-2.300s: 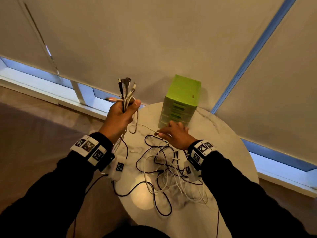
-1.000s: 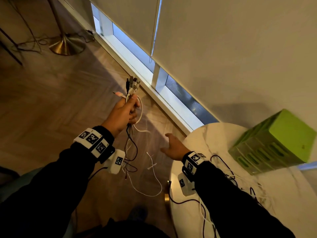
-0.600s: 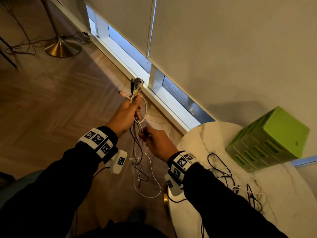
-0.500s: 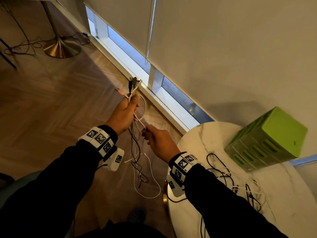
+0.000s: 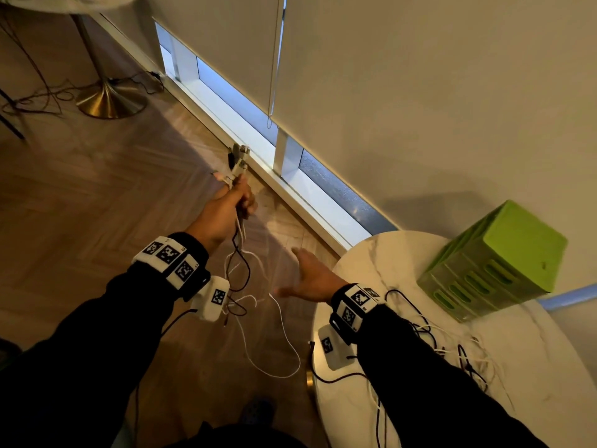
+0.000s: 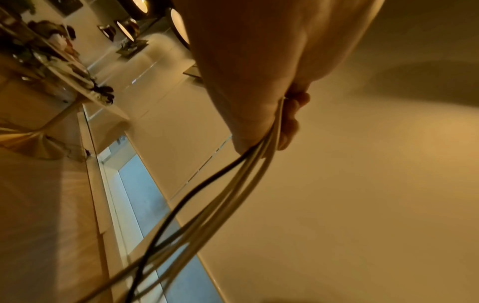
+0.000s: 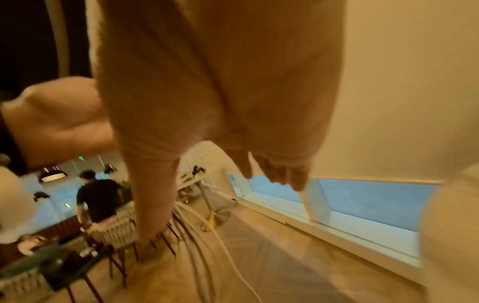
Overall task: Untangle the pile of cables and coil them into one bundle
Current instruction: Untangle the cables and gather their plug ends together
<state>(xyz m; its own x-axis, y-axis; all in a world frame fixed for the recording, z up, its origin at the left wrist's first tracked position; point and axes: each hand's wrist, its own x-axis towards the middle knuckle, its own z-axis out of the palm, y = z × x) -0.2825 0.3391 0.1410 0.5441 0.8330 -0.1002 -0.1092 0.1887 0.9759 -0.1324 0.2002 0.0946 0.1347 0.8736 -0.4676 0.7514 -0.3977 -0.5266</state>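
Half a second ago the right hand (image 5: 311,277) pinched a strand; now it hangs spread and empty. At left, the left hand (image 5: 226,211) grips the gathered cables (image 5: 239,270) by their plugs, dangling over the floor. Rightward, more tangle (image 5: 452,347) waits on the table (image 5: 549,367): combing step, re-grasp next.

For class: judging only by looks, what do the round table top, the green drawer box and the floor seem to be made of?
Table top: glossy white with grey veins, so marble or a marble-look surface.
Drawer box: smooth, uniform lime green with moulded slot handles, likely plastic.
Floor: brown planks in a herringbone pattern with a soft sheen; wood or wood-look laminate.
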